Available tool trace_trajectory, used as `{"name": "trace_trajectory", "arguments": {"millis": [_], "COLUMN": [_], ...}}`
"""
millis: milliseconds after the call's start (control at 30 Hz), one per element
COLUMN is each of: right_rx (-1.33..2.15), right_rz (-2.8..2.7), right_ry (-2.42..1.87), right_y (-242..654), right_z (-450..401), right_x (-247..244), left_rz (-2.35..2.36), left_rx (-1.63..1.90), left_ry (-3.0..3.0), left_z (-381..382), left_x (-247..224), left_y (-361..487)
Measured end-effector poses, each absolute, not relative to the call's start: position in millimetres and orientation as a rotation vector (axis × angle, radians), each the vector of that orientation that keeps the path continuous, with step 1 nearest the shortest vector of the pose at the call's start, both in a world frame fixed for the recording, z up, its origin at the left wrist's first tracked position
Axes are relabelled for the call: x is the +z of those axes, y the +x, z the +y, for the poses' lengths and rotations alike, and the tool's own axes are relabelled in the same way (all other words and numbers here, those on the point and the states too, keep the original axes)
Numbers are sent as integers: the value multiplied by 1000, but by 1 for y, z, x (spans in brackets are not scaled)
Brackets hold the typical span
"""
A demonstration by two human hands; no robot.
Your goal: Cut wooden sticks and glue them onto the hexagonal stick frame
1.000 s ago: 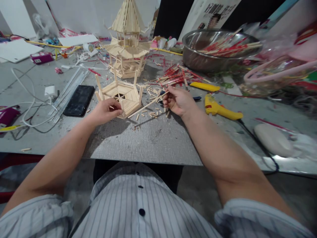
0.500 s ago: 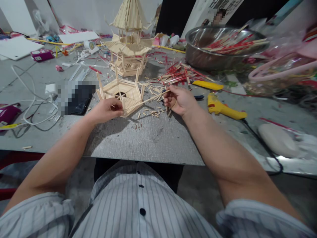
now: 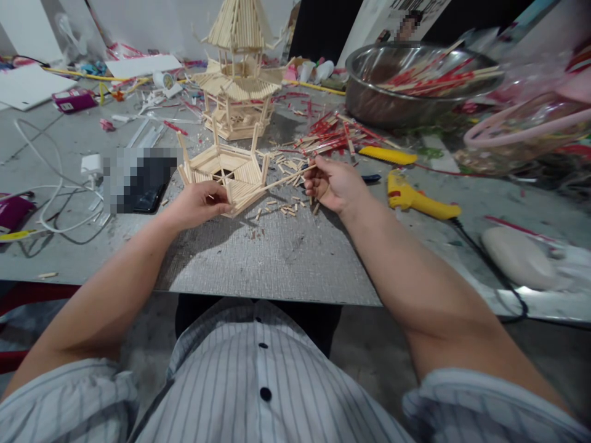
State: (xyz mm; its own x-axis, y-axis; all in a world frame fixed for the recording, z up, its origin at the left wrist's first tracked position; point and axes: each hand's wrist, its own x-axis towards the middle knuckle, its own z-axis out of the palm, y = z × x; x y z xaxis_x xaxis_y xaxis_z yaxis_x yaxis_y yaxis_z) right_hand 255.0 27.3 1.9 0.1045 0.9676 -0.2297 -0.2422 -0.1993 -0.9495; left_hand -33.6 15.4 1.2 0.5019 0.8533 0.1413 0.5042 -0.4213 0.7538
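A hexagonal frame of pale wooden sticks (image 3: 249,178), with short posts at its corners, lies on the grey table. My left hand (image 3: 203,204) pinches the near corner of this frame, at a post. Between the fingertips of my right hand (image 3: 330,183) is one end of a thin wooden stick (image 3: 289,177); its other end reaches the frame's near right edge. Small cut stick pieces (image 3: 289,210) are scattered beside the frame. Behind it stands a tiered stick pagoda (image 3: 240,86). A dark tool lies partly hidden behind my right hand.
Red-tipped sticks (image 3: 327,134) lie in a pile before a metal bowl (image 3: 369,104). A yellow cutter (image 3: 388,155) and yellow glue gun (image 3: 420,200) are at right, near a pale oval object (image 3: 519,258). Left are a phone (image 3: 150,184) and white cables (image 3: 44,166).
The view has shifted very slightly. Both hands keep nearly the same places and the same hold on the frame and the stick.
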Motion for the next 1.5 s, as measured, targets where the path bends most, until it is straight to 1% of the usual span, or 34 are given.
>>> {"name": "trace_trajectory", "arguments": {"millis": [300,600,867,1200,1500], "right_rx": [1370,1533,1681,1727,1677], "right_rz": [-816,-832,-818,-800,-784], "right_ry": [-1218,-1160,-1130,-1188,-1192], "right_y": [252,225,204,197,191], "right_z": [29,11,10,16,22], "right_x": [-4,8,5,3,0], "left_rz": [1166,1211,1171,1144,1151], "left_rx": [705,707,672,730,723], "left_ry": [2111,2132,2251,2272,2255], "left_z": [13,10,11,11,10], "left_x": [3,5,5,2,3], "left_y": [-30,-29,-27,-28,-27]}}
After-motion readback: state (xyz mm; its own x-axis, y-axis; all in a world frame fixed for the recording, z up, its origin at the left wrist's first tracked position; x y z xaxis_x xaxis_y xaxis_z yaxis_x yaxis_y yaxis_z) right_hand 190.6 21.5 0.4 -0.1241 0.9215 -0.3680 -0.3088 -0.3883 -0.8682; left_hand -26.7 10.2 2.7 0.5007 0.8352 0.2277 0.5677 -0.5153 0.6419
